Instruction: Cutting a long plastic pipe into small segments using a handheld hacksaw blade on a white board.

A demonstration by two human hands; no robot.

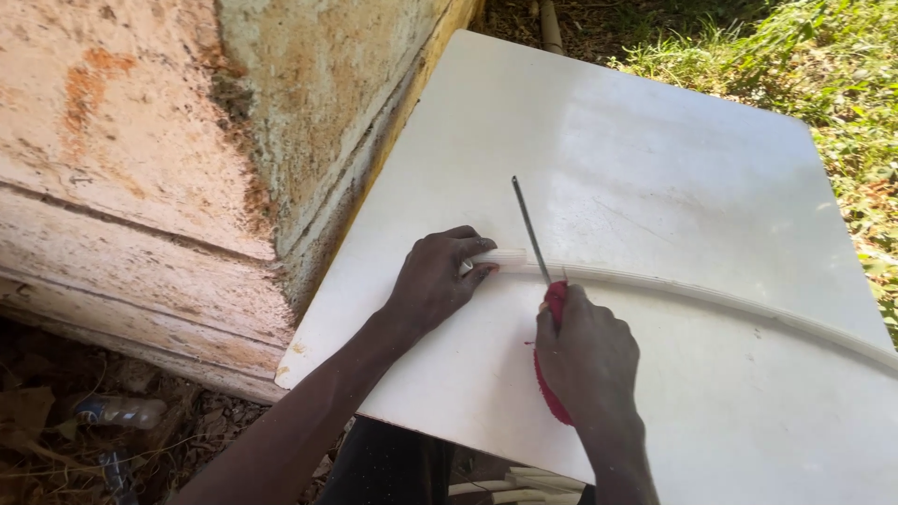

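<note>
A long white plastic strip (711,297) lies across a white board (655,150), curving off to the right edge. My left hand (432,281) presses the strip's left end down against the board. My right hand (585,360) grips a thin metal saw blade (529,227) by a handle wrapped in red cloth (556,297). The blade crosses the strip just right of my left fingers and points away from me.
A weathered, stained concrete wall (168,140) runs along the left of the board. Grass (823,65) lies beyond the board at the top right. Dry leaves and a plastic bottle (120,410) litter the ground at the lower left. More white strips (524,484) show under the board's near edge.
</note>
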